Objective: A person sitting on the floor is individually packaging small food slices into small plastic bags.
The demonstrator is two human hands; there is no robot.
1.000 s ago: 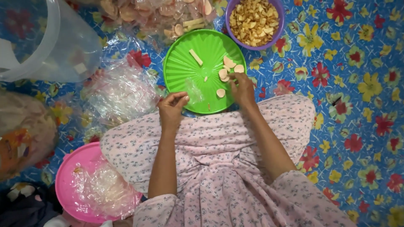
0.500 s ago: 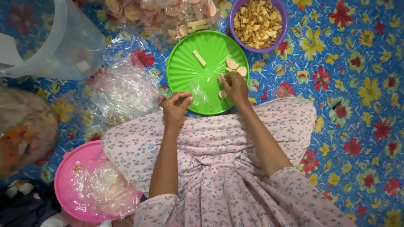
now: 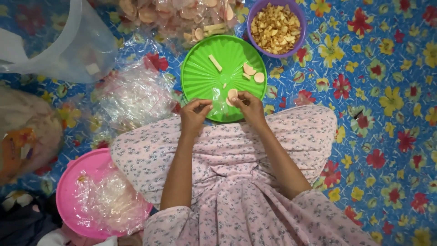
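A round green plate (image 3: 200, 77) lies on the floral mat in front of my knees, with a few pale cracker slices (image 3: 251, 72) and a stick-shaped piece (image 3: 215, 63) on it. My left hand (image 3: 195, 116) pinches one edge of a small clear plastic bag (image 3: 221, 105) over the plate's near rim. My right hand (image 3: 249, 107) holds the bag's other edge, with a round pale cracker (image 3: 232, 95) at its fingertips, at the bag's mouth.
A purple bowl (image 3: 298, 38) of small fried chips sits beyond the plate. A large clear bag of crackers (image 3: 182, 16) lies at the top. A heap of empty plastic bags (image 3: 134, 93) lies to the left, and a pink basin (image 3: 73, 200) with more plastic sits near left.
My right hand drew back from the plate's right side toward me with a cracker. Both hands now meet at the small clear bag over the plate's near rim.
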